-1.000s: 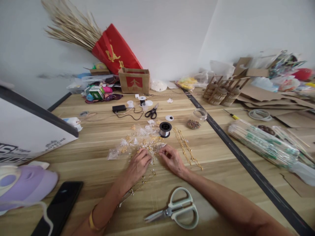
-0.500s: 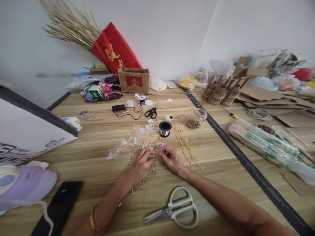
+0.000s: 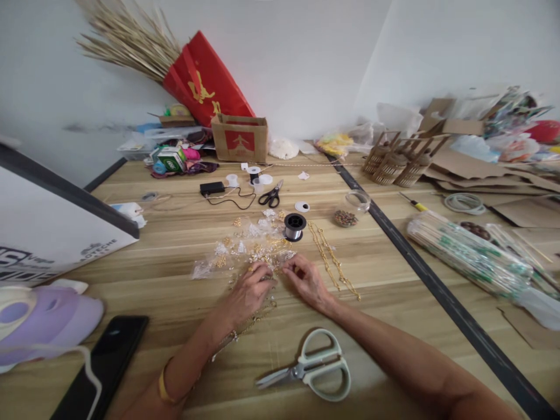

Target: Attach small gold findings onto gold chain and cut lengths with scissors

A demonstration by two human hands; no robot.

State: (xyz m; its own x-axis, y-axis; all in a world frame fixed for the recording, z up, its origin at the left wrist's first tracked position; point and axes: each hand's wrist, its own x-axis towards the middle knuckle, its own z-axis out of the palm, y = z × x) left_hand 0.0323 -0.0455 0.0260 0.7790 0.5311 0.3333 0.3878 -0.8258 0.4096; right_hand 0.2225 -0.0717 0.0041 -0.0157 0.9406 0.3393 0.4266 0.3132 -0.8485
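My left hand (image 3: 251, 290) is closed, palm down, with its fingers curled at the near edge of a pile of small gold and clear beads (image 3: 261, 253). A beaded chain (image 3: 245, 331) trails from under it toward my left wrist. Thumb and forefinger of my right hand (image 3: 306, 281) are pinched together just across from the left fingertips. Whatever either hand grips is too small to make out. Beyond the right hand stands a black spool of clear line (image 3: 294, 227). A gold chain necklace (image 3: 326, 252) lies to its right.
White-handled scissors (image 3: 312, 366) lie in front of me between my forearms. A phone (image 3: 102, 367) and a purple-white device (image 3: 52, 321) are at the left. Farther back are black-handled scissors (image 3: 271, 196), a jar of beads (image 3: 346, 217) and bagged sticks (image 3: 468, 251).
The left fingers have curled in slightly, and the thumb has drawn closer to them. My right hand keeps its pinch in nearly the same place. The view has shifted slightly.
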